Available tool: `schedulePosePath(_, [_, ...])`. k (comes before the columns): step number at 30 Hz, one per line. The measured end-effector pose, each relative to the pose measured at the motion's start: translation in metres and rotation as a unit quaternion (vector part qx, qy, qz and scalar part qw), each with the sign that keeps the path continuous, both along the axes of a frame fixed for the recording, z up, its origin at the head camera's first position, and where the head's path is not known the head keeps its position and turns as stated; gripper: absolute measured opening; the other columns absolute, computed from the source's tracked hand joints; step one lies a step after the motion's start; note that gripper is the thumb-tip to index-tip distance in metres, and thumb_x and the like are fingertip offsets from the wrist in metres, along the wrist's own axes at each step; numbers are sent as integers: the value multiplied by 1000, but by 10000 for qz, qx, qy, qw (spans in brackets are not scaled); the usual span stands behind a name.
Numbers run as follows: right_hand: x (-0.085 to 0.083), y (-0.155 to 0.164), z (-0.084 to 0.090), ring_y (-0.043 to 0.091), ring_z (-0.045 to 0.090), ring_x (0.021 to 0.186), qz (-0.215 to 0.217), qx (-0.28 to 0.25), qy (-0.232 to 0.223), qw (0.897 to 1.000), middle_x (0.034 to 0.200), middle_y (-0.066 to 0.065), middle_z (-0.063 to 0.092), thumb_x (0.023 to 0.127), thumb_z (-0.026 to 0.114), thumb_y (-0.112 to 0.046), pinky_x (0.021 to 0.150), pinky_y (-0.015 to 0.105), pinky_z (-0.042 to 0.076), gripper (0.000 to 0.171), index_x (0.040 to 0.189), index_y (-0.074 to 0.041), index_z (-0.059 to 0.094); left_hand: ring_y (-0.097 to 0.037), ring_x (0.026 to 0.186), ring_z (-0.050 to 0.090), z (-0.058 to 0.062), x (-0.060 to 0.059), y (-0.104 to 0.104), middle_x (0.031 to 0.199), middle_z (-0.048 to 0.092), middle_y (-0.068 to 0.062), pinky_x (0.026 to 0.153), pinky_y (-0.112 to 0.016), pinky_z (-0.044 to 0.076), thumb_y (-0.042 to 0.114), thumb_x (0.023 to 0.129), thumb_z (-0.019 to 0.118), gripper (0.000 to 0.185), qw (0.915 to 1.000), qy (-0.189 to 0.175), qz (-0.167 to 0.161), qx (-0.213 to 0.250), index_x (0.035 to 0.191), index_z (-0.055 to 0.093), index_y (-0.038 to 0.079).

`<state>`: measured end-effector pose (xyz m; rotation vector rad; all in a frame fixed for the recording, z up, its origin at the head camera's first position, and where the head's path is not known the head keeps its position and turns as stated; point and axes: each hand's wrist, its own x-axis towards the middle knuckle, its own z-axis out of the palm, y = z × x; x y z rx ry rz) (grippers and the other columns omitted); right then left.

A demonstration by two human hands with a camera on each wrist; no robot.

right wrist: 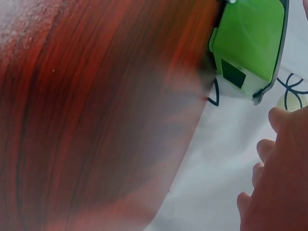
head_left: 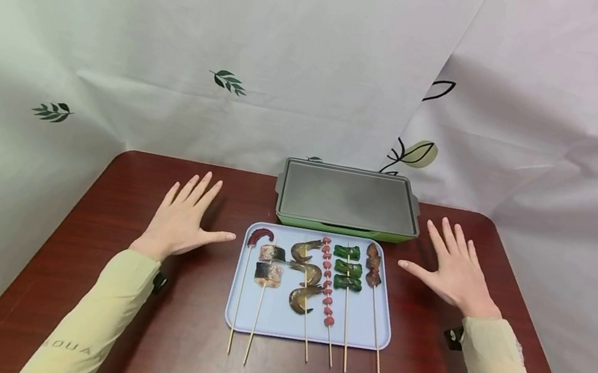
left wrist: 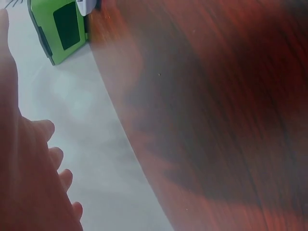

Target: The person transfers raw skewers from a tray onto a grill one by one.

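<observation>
Left hand (head_left: 183, 220) and right hand (head_left: 453, 268) lie flat, fingers spread wide, holding nothing, on dark red wooden table (head_left: 173, 349). Pale blue rectangular tray (head_left: 277, 323) of wooden skewers sits centre frame between them, green-based grey griddle (head_left: 349, 198) just behind. Risk, likely: skewer sticks overhang tray's lower edge; passing sleeve could catch them, dragging food off.

Both wrist views are pretty blurry. The green grill (left wrist: 60, 29) is cut off by the top edge in the left one, same in the right. Left hand (left wrist: 29, 183) and right hand (right wrist: 281, 178) are only partly in frame.
</observation>
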<state>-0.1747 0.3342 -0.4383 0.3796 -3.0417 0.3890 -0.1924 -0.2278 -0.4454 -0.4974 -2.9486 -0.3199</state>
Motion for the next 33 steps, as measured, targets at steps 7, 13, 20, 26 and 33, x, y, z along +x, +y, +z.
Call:
schedulePosePath(7, [0,0,2,42,0,153,9,93,-52,9999,167,24,8,86,62,-73,118,64,1,109,164,-10,19,-40,151,16,-1,4,-1,167,17,-17,120,-59,9,87,76,59,121,10000,38,-50,-21,163,26,9])
schedulePosePath(13, [2,-1,4,40,0,153,23,18,-18,10000,167,24,10,85,64,-72,120,58,-3,109,164,-10,20,-38,152,15,-3,10,1,167,16,-17,120,-58,10,87,77,57,121,9999,6,-109,22,163,24,9])
schedulePosePath(20, [5,-4,9,35,1,154,182,-82,265,9995,167,22,13,83,68,-71,123,51,-2,110,163,-8,25,-35,152,17,-4,21,7,167,19,-17,122,-53,10,86,77,59,122,9993,80,-335,139,162,25,5])
schedulePosePath(26, [10,-10,14,34,3,154,302,-117,364,9988,167,19,13,83,70,-69,123,46,0,110,162,-7,24,-34,152,18,-6,33,15,166,20,-17,122,-53,14,82,77,65,121,9977,112,-614,279,160,27,2])
schedulePosePath(33, [21,-17,20,35,8,154,324,-288,330,9985,166,21,19,85,70,-65,124,47,6,109,162,-5,23,-35,151,20,-13,53,23,165,23,-18,123,-49,13,78,76,70,121,9959,8,-796,428,160,28,1])
